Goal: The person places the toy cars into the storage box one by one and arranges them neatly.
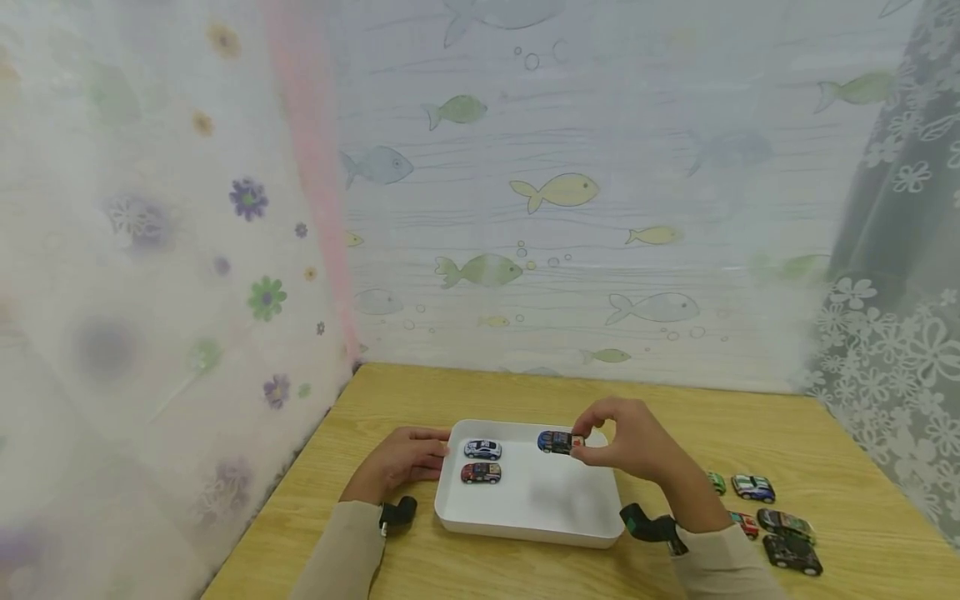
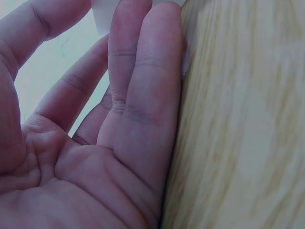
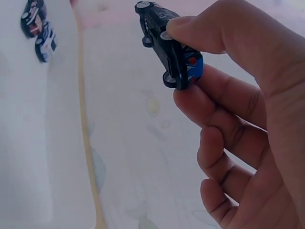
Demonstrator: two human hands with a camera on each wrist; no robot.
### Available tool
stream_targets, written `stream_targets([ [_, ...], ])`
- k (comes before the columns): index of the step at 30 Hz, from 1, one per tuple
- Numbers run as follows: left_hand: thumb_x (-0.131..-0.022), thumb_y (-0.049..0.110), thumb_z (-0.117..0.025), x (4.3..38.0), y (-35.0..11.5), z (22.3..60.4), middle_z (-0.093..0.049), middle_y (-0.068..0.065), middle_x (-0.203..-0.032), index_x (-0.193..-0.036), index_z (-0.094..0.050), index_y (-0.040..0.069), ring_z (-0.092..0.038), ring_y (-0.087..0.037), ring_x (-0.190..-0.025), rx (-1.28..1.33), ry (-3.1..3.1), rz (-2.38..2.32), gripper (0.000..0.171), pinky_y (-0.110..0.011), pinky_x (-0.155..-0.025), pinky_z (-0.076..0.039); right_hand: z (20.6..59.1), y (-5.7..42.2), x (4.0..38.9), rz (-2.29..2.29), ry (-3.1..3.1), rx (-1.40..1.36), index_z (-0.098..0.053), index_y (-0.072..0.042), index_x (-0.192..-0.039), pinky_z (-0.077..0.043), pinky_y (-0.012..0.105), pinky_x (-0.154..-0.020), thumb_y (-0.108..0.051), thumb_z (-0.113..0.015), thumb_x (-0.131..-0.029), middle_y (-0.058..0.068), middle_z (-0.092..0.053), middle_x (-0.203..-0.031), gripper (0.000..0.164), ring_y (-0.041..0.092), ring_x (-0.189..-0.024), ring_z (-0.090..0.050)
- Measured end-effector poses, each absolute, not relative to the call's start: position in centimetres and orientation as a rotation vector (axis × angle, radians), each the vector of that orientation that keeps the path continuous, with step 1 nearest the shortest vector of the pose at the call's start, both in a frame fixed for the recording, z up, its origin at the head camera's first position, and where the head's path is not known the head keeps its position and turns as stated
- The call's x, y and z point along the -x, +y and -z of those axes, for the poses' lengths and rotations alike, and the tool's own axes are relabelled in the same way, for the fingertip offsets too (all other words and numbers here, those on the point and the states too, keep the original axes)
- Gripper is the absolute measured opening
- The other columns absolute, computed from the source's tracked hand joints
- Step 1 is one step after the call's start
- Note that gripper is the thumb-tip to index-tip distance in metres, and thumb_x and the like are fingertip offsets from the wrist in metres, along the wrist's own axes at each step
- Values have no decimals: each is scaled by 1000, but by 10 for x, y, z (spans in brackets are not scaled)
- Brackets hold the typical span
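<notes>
Between thumb and fingers my right hand [image 1: 633, 442] pinches a blue and black toy car [image 1: 557, 442] above the right half of a white tray [image 1: 525, 535]. Its dark underside and wheels show in the right wrist view, where the toy car [image 3: 164, 45] is tilted. Inside the tray at the left, a white and blue toy car [image 1: 482, 449] stands behind a red toy car [image 1: 481, 473]. My left hand [image 1: 405, 460] rests on the table with fairly straight fingers at the tray's left wall. The left wrist view shows the bare palm [image 2: 95, 176].
On the wooden table [image 1: 420, 392], right of the tray, several more toy cars stand grouped: a white-striped blue and green one [image 1: 753, 487], a red one [image 1: 744, 523], a dark green one [image 1: 785, 524] and a black one [image 1: 792, 554]. A fish-print curtain [image 1: 570, 317] hangs behind.
</notes>
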State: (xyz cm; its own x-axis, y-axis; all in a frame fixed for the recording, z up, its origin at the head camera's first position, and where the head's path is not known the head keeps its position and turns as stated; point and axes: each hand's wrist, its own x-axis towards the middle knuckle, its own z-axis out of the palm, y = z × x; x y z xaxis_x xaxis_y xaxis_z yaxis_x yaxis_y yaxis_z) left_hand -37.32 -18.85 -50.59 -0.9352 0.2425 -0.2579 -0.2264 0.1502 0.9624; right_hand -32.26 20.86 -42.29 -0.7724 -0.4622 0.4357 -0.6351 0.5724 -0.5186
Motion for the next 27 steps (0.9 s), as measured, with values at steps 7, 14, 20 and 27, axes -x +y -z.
stream_targets([
  [7,-90,17,-79,375,-189,508,-76,-11,-112,-137,-67,5,-74,-20,-88,-21,2055,-1845,51,-36,-80,-64,433,198,327,-966,-2612,-933,-76,-34,-90,-52,30,-79,-29,-89,-82,-19,-70,-87,15,6,-86,-59],
  [14,-90,17,-78,376,-190,507,-77,-10,-110,-138,-66,4,-74,-18,-86,-33,2067,-1852,51,-35,-79,-64,443,178,329,-936,-2678,-898,-77,-31,-89,-53,35,-81,-27,-89,-81,-19,-69,-86,14,6,-85,-59],
  [20,-91,17,-79,376,-190,505,-77,-10,-110,-138,-66,3,-74,-18,-86,-31,2071,-1851,51,-35,-80,-65,451,161,326,-951,-2722,-876,-78,-29,-87,-52,35,-80,-26,-89,-81,-19,-70,-85,13,17,-89,-62],
  [27,-90,17,-79,375,-189,507,-77,-10,-110,-138,-66,3,-74,-19,-87,-33,2069,-1844,51,-36,-80,-64,460,147,323,-936,-2773,-874,-80,-27,-88,-50,31,-79,-27,-88,-81,-18,-71,-86,11,21,-92,-65],
])
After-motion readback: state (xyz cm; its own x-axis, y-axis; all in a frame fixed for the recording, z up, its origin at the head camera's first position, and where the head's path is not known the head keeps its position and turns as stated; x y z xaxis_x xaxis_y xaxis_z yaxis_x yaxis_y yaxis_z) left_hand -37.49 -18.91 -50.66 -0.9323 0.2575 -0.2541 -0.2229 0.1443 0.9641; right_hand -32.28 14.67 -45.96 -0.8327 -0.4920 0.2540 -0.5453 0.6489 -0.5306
